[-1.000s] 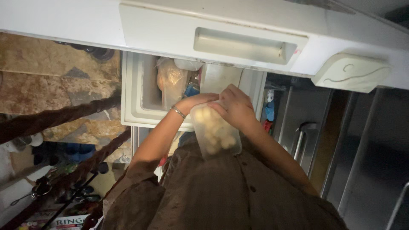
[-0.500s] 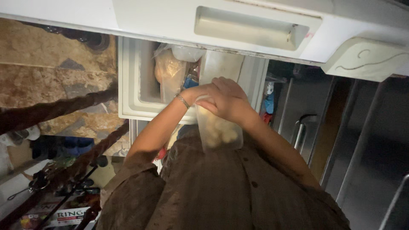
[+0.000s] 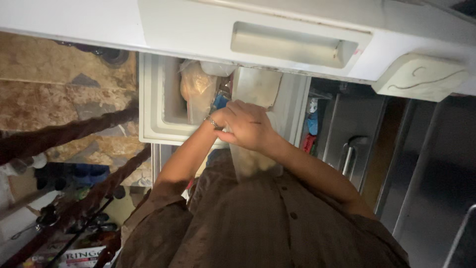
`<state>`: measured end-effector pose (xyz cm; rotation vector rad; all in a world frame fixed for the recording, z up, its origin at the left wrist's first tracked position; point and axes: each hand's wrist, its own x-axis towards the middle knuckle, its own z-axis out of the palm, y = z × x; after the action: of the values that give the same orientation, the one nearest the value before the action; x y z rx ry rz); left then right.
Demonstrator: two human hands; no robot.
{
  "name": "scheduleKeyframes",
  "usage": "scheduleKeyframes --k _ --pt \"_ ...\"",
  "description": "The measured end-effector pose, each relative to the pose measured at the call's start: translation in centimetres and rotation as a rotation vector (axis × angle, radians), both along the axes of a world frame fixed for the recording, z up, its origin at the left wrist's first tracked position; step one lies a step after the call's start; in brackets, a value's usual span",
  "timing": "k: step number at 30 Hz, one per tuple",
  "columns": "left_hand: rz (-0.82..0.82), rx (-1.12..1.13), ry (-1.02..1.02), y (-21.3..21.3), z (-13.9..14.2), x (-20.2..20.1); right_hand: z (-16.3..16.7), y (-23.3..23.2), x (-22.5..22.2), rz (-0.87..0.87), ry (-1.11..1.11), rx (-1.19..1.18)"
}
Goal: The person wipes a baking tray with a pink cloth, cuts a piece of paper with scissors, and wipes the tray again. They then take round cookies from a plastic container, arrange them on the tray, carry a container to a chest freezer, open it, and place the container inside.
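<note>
A clear plastic container (image 3: 254,165) with pale food pieces sits against my brown shirt, in front of the open freezer compartment (image 3: 153,124). My right hand (image 3: 250,126) wraps over its top. Only the wrist and its bracelet show of my left hand (image 3: 217,120), which grips the container's top left edge, mostly hidden under the right hand. Just beyond the hands, inside the freezer, are a bag of pale frozen food (image 3: 197,92) and a pale frosted box (image 3: 258,85).
The white freezer door (image 3: 297,44) with a recessed handle stands open overhead. To the right is a steel appliance with a bar handle (image 3: 347,154). A stone-tiled wall (image 3: 64,94), dark rods and floor clutter lie to the left.
The container has sunk lower against my chest, and my right hand has closed further over its top. Both hands stay on it.
</note>
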<state>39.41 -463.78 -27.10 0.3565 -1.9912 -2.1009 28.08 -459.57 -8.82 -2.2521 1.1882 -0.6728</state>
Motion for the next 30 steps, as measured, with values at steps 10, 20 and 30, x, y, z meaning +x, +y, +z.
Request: scheduleKeyframes --k 10,20,30 --pt "-0.005 -0.034 -0.021 -0.1 0.2 -0.6 -0.3 -0.1 0.3 -0.042 0.021 0.09" --pt "0.005 -0.057 -0.045 -0.2 0.3 -0.8 0.3 0.3 -0.1 -0.056 -0.054 -0.064" --pt "-0.003 -0.067 -0.068 -0.5 1.2 -1.1 -1.2 0.3 -0.4 0.041 -0.08 0.022"
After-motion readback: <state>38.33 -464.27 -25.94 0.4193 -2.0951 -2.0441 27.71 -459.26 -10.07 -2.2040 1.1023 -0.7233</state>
